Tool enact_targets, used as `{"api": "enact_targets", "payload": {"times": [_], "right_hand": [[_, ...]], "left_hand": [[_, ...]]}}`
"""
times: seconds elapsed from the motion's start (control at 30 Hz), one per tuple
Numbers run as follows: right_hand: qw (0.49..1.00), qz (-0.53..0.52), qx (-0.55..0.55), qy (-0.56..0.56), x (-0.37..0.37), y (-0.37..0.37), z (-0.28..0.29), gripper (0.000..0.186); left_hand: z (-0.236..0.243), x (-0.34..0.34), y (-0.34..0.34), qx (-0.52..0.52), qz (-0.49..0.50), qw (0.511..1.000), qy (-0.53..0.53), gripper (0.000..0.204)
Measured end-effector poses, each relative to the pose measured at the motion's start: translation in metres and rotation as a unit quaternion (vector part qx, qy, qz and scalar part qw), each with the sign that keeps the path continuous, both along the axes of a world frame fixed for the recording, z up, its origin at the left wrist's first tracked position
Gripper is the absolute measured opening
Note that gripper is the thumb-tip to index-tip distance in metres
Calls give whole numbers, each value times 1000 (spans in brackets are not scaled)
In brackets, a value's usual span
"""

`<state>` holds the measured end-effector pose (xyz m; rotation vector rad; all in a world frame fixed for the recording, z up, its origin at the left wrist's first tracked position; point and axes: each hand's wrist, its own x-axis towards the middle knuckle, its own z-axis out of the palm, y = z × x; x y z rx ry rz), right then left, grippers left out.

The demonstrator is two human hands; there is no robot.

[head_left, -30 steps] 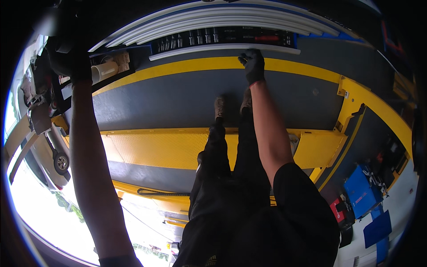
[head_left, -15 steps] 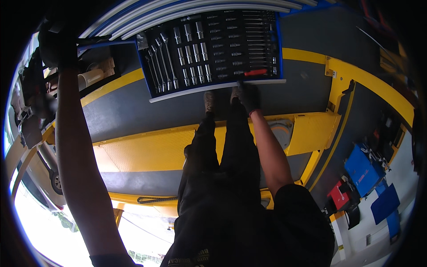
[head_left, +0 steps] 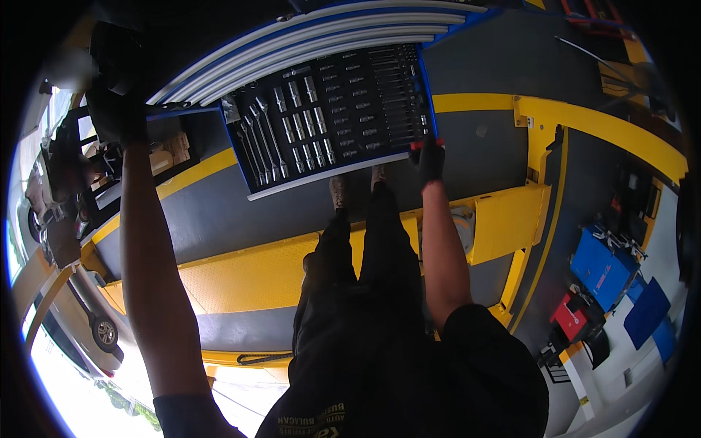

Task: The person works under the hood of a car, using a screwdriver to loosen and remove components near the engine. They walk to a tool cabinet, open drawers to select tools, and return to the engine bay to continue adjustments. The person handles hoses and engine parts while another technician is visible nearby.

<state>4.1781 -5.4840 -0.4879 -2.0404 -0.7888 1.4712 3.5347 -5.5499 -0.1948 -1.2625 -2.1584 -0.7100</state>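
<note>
1. Gloved right hand (head_left: 428,159) has its grip closed on the front edge of the open tool drawer (head_left: 332,117), upper centre of frame.
2. Left hand (head_left: 117,109), upper left, grip unclear.

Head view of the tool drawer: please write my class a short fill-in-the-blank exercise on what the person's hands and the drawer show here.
1. The right hand, in a dark glove, rests at the front corner of the open ____.
2. The drawer's dark insert holds rows of sockets and ____.
3. The left hand is raised, with its arm ____.
4. The floor ramps beneath the shoes are painted ____.

Missing words: drawer; wrenches; bare; yellow
</note>
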Motion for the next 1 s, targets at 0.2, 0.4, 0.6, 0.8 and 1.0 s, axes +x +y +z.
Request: {"api": "enact_targets", "payload": {"times": [0.2,0.4,0.6,0.8,1.0], "right_hand": [[923,-131,-156,326,-14,-53,63,19],[935,-117,-66,328,0,-30,2,9],[892,243,18,381,-24,-47,44,26],[721,544,393,-176,169,31,222,30],[817,251,392,-341,417,119,227,29]], "left_hand": [[-4,17,-28,9,7,1000,22,84],[-34,20,-59,120,-52,990,-48,84],[11,19,-195,73,64,994,52,80],[-1,101,-175,62,271,960,35,56],[-63,343,-108,161,238,957,47,29]]}}
